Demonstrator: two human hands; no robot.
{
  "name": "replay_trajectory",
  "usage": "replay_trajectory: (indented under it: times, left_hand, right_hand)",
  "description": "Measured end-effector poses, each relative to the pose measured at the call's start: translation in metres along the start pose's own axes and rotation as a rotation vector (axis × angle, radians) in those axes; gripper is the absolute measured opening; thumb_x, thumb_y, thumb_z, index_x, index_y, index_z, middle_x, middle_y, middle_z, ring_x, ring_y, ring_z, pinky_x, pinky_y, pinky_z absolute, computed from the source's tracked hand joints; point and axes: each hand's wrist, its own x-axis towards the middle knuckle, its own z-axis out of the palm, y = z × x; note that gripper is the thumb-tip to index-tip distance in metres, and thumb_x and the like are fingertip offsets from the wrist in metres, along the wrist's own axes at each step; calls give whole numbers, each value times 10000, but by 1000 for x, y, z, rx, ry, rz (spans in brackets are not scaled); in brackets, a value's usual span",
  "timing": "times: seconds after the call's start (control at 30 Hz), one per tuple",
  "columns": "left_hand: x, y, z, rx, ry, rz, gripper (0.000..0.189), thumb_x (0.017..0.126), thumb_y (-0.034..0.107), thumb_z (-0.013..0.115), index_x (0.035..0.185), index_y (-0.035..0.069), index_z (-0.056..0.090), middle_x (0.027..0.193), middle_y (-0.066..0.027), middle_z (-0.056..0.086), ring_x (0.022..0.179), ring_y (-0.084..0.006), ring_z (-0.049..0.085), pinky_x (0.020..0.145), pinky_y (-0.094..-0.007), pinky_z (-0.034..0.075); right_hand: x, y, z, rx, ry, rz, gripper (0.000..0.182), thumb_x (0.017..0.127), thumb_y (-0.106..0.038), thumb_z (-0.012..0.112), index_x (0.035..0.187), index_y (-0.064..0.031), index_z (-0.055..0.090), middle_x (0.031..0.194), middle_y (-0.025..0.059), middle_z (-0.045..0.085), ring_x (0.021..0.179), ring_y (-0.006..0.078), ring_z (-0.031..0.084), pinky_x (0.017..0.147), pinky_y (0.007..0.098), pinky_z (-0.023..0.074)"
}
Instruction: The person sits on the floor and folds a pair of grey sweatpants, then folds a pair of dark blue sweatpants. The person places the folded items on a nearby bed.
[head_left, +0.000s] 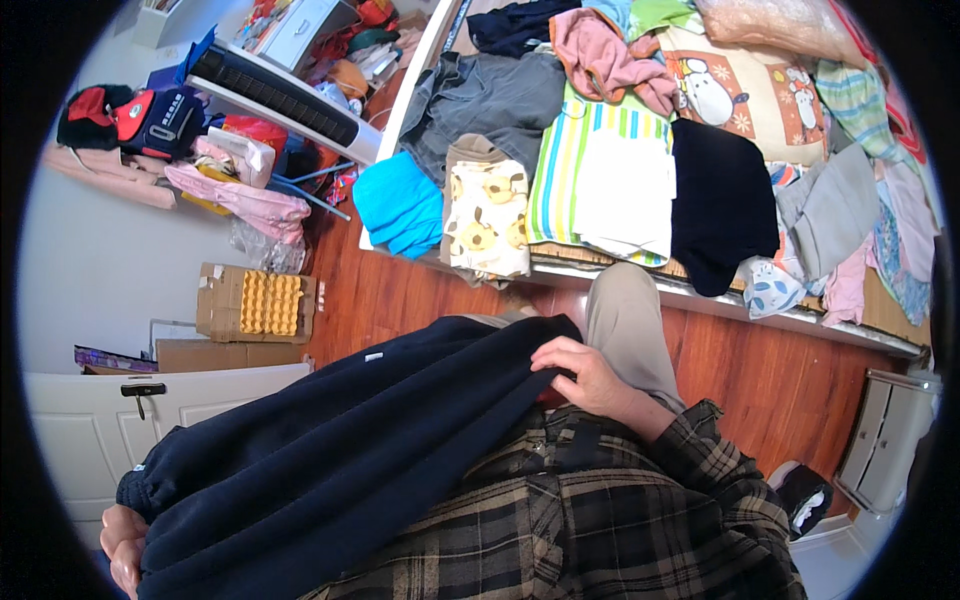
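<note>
A pair of dark navy trousers (337, 442) stretches across my lap, with a gathered waistband at the lower left and a small white tag. My left hand (124, 551) grips the garment near that waistband. Closer to my body's middle, my right hand (581, 375) pinches its other end between thumb and fingers. On the bed before me lie a folded bright blue cloth (399, 202), a folded cream garment with printed animals (487, 217), a white folded garment (626, 191) on a striped one (553, 176), and a folded black garment (721, 202).
Grey denim (487, 97), a pink garment (607, 56), a patterned pillow (750, 97) and grey folded trousers (832, 210) also lie on the bed. Cardboard boxes with egg trays (271, 302) stand left, above a white door (225, 397). A small cabinet (885, 442) and a shoe (801, 491) are at right.
</note>
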Motion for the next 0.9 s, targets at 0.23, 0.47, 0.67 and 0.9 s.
replay_trajectory:
  times: [0.23, 0.47, 0.67, 0.9]
  left_hand:
    - [-7, -3, -12, -16, -28, -35, 346, 1014, 265, 600, 860, -41, 649, 795, -145, 634, 700, -254, 588, 650, -390, 473]
    - [-14, -5, -22, -23, -53, -70, 348, 1012, 281, 600, 849, -23, 644, 797, -136, 628, 699, -246, 579, 646, -383, 464]
    - [-21, -9, -26, -34, -76, -97, 349, 1010, 294, 600, 840, -8, 639, 799, -128, 623, 698, -239, 571, 643, -377, 457]
    - [-35, -15, -31, -50, -97, -135, 351, 1008, 310, 600, 829, 9, 634, 801, -119, 617, 697, -231, 562, 640, -370, 448]
  right_hand:
    - [17, 8, 3, -33, -228, 107, 346, 857, 28, 644, 1176, -61, 747, 1638, 204, 317, 1077, 270, 676, 952, 350, 529]
    - [33, 8, 21, -220, -314, 129, 351, 914, -120, 642, 1259, -88, 700, 1662, 174, 265, 1202, 367, 632, 993, 431, 526]
    - [40, 17, 37, -349, -347, 58, 323, 933, -155, 604, 1225, -30, 663, 1574, 113, 443, 1154, 356, 649, 957, 449, 543]
    - [27, 20, 37, -348, -250, 69, 271, 918, -139, 604, 1142, 1, 666, 1481, 106, 555, 1116, 337, 663, 933, 447, 550]
